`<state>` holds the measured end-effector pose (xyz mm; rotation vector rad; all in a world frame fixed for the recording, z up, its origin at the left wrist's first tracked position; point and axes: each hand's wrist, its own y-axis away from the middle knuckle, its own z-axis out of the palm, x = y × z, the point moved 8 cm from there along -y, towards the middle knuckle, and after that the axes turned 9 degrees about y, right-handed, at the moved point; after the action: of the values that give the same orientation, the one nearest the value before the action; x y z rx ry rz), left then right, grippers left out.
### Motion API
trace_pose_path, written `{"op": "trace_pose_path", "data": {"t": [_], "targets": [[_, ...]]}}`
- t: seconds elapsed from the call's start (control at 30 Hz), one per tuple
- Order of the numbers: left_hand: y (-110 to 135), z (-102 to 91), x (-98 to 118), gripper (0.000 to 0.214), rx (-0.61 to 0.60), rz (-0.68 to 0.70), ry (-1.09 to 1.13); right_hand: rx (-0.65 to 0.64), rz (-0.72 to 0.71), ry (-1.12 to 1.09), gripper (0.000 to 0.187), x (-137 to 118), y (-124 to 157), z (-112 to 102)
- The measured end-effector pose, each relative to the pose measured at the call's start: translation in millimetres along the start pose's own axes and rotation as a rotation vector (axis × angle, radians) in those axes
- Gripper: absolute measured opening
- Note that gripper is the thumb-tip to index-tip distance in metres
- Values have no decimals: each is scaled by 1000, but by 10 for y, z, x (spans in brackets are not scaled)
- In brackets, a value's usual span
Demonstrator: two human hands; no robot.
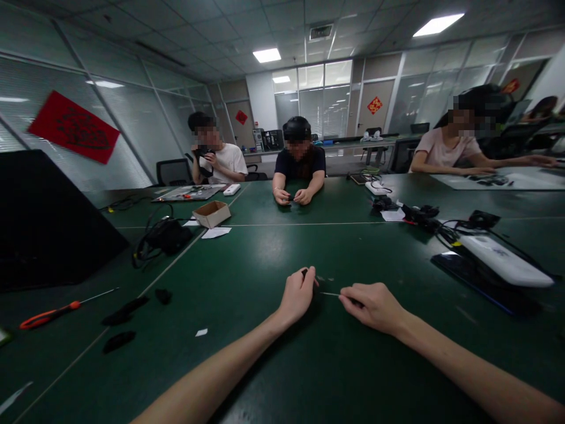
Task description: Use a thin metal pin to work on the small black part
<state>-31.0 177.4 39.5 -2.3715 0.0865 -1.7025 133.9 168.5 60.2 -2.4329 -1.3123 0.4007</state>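
Above the green tabletop, my left hand (pixel 298 296) is closed with thumb and fingers pinched on a small black piece (pixel 304 272). Most of that piece is hidden by the fingers, so its kind does not show. To its right, my right hand (pixel 373 303) is closed around a thin, straight metal rod (pixel 329 294). The rod points left toward the left hand. Its other end is covered by my right fingers, and whether its tip touches the black piece I cannot tell.
An orange-and-black screwdriver (pixel 53 314) lies at left near several black pieces (pixel 126 311). A cardboard box (pixel 212 213) and cables stand farther back. At right are a white power strip (pixel 503 259) and a dark phone-like slab (pixel 481 284). Co-workers sit around the table (pixel 273 365).
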Motion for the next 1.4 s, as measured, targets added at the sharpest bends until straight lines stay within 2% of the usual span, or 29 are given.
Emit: {"op": "trace_pose_path", "data": {"t": [0.33,0.53,0.73,0.97,1.23,1.4], "targets": [[23,34,69,49,-38,19,-5,-18,18,17,29,-5,-3,-18],[52,65,149,49,-38,59,-71,1,-30,81,30,-46,2,-33],[111,118,217,44,-65,123,-126,-48,-60,158,30,-81,31,-23],[178,138,228,34,-60,152,-223,-50,-32,252,29,-160,80,-10],[186,105,252,38,-31,124,-132,10,-13,254,31,-170,70,-47],[175,89,241,40,-17,113,-96,-13,-25,270,29,-179,78,-29]]}}
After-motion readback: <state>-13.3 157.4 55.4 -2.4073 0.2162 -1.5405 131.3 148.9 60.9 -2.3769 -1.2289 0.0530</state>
